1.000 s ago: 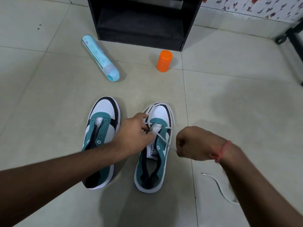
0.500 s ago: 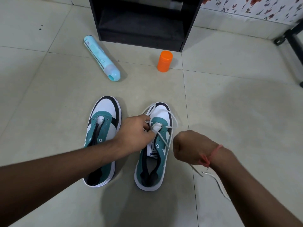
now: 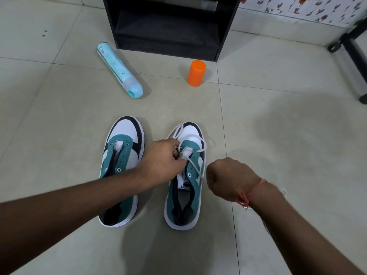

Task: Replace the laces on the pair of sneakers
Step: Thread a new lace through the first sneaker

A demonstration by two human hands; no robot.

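Tiled floor, far left: bare tile runs out to the picture's left edge.

Pale blue bottle: lying on its side, cap end nearest the viewer, just left of the black shelf unit; contents cannot be told.

Left sneaker: teal, white and black, toe away from the viewer, eyelets showing with no lace through them.

Left hand: fingers curled, pinching the white lace at the lowest eyelets of the right sneaker.

Right sneaker: just beside its pair, parallel to it; lace loops loosely round the toe.

Orange container: upright, lid on, near the shelf unit's front corner; contents not visible.

Right hand: closed in a fist on the lace, which runs taut to the eyelets; red thread round the wrist.

Floor, right: broad bare tile up to a dark metal leg at the edge.
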